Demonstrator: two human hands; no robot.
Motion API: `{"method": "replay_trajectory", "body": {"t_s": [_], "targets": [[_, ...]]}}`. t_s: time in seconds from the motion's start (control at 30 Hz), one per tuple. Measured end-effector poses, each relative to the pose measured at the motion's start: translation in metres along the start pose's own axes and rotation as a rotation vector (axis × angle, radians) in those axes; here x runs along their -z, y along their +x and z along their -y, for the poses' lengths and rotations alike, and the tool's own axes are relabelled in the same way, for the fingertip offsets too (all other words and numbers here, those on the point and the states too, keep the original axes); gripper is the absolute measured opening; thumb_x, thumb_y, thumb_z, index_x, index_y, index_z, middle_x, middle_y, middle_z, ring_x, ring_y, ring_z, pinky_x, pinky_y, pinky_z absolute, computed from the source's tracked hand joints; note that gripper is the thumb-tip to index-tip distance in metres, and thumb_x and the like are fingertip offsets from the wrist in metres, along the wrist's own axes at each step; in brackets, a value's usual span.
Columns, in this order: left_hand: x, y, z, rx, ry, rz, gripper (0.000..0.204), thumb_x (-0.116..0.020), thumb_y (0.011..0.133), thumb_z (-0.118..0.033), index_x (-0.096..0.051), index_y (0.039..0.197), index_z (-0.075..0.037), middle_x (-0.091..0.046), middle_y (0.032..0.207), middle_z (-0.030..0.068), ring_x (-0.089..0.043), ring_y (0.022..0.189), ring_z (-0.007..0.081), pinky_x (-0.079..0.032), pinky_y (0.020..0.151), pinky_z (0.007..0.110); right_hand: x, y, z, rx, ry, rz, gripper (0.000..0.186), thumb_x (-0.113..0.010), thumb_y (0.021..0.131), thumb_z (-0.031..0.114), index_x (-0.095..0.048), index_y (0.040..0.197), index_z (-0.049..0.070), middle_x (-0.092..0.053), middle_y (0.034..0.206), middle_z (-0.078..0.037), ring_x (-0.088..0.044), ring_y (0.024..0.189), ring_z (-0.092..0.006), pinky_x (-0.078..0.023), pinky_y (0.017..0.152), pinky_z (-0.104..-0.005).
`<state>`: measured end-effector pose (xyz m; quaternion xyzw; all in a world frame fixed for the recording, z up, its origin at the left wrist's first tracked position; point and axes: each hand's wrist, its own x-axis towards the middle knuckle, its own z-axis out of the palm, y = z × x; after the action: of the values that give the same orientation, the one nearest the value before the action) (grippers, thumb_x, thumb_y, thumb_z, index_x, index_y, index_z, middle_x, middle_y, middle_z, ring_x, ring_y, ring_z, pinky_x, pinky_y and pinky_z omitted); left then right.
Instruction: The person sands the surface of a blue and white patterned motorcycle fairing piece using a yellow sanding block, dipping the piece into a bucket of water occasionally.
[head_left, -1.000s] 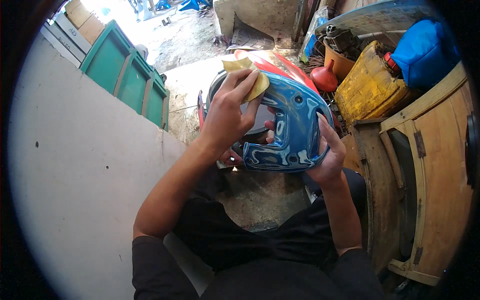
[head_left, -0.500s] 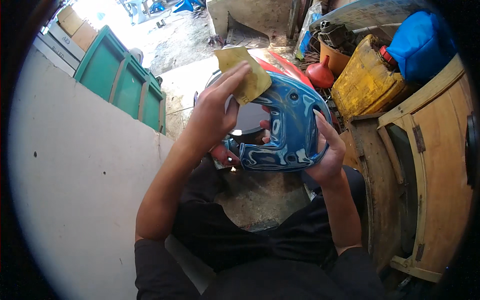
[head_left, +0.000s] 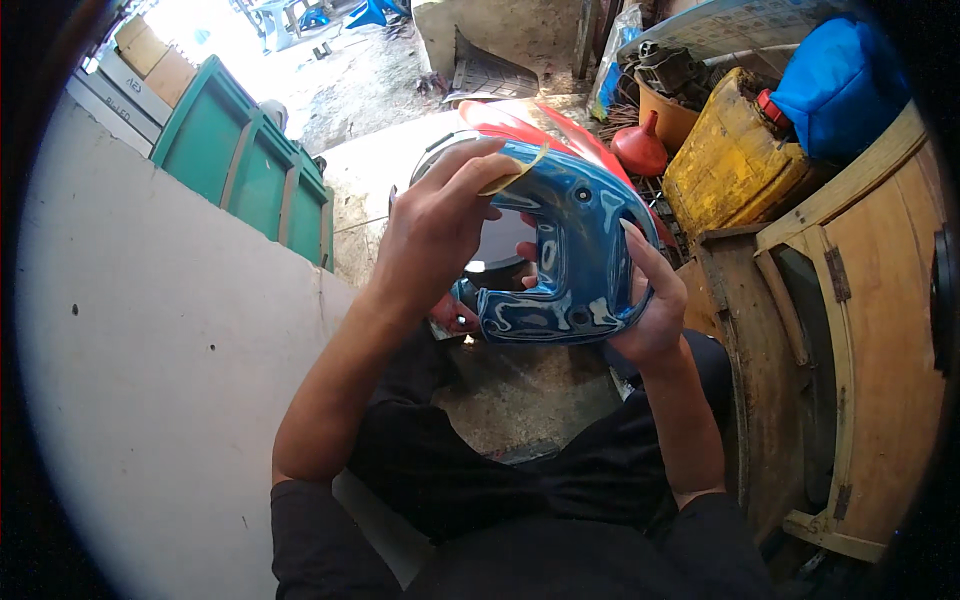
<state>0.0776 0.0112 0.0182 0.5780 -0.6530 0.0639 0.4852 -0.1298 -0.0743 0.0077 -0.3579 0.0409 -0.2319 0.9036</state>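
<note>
A glossy blue curved panel [head_left: 560, 262], shaped like a motorcycle fairing with a C-shaped opening and small bolt holes, is held up over my lap. My right hand [head_left: 656, 308] grips its right edge, thumb on the near face and fingertips showing through the opening. At the panel's upper left, my left hand [head_left: 432, 228] pinches a thin yellowish sheet, apparently sandpaper [head_left: 518, 172], which is bent and curls up at its far edge. The sheet lies along the panel's upper rim; whether it touches is hidden by my fingers.
Red glossy panels [head_left: 575, 130] lie just beyond the blue one. To the right stand a red funnel [head_left: 640, 150], a yellow jerrycan [head_left: 715, 160], a blue bag [head_left: 835, 95] and a wooden cabinet [head_left: 880, 300]. A white wall [head_left: 180, 340] and green-panelled furniture [head_left: 235, 160] line the left.
My left hand has turned and lowered toward the panel's upper edge. The sandpaper, flat and facing me before, is now folded over and seen nearly edge-on. My right hand barely moved.
</note>
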Motion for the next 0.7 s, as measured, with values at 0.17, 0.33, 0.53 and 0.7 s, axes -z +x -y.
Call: {"method": "replay_trajectory", "body": {"t_s": [0.17, 0.33, 0.53, 0.7], "targets": [[-0.005, -0.004, 0.004, 0.009, -0.101, -0.017, 0.031, -0.071, 0.085, 0.005, -0.071, 0.114, -0.006, -0.072, 0.113, 0.0150, -0.074, 0.096, 0.0252, -0.062, 0.074, 0.035, 0.000, -0.001, 0.002, 0.008, -0.015, 0.006, 0.062, -0.038, 0.106, 0.037, -0.032, 0.150, -0.006, -0.050, 0.143, -0.026, -0.056, 0.131, -0.0355, -0.052, 0.106, -0.0498], [0.003, -0.004, -0.010, 0.127, -0.051, 0.067, 0.034, -0.073, 0.085, 0.003, -0.072, 0.117, -0.008, -0.075, 0.103, 0.0143, -0.075, 0.088, 0.0230, -0.061, 0.071, 0.030, 0.000, 0.000, 0.000, 0.030, -0.038, -0.061, 0.067, -0.036, 0.105, 0.040, -0.028, 0.153, -0.005, -0.045, 0.147, -0.032, -0.055, 0.129, -0.0439, -0.050, 0.104, -0.0562], [-0.007, -0.008, -0.010, 0.116, -0.076, 0.049, 0.030, -0.076, 0.085, -0.001, -0.075, 0.115, -0.006, -0.075, 0.101, 0.0149, -0.075, 0.087, 0.0225, -0.059, 0.072, 0.031, 0.019, -0.002, 0.002, 0.009, 0.041, 0.007, 0.062, -0.037, 0.106, 0.037, -0.034, 0.150, -0.006, -0.048, 0.145, -0.029, -0.055, 0.130, -0.0394, -0.052, 0.104, -0.0522], [-0.007, -0.001, -0.018, 0.107, 0.050, -0.161, 0.027, -0.074, 0.086, -0.001, -0.075, 0.114, -0.004, -0.075, 0.101, 0.0163, -0.075, 0.088, 0.0260, -0.058, 0.077, 0.034, 0.002, 0.001, 0.002, 0.050, 0.020, -0.025, 0.061, -0.038, 0.106, 0.037, -0.035, 0.149, -0.007, -0.050, 0.144, -0.027, -0.055, 0.131, -0.0371, -0.052, 0.104, -0.0502]]}}
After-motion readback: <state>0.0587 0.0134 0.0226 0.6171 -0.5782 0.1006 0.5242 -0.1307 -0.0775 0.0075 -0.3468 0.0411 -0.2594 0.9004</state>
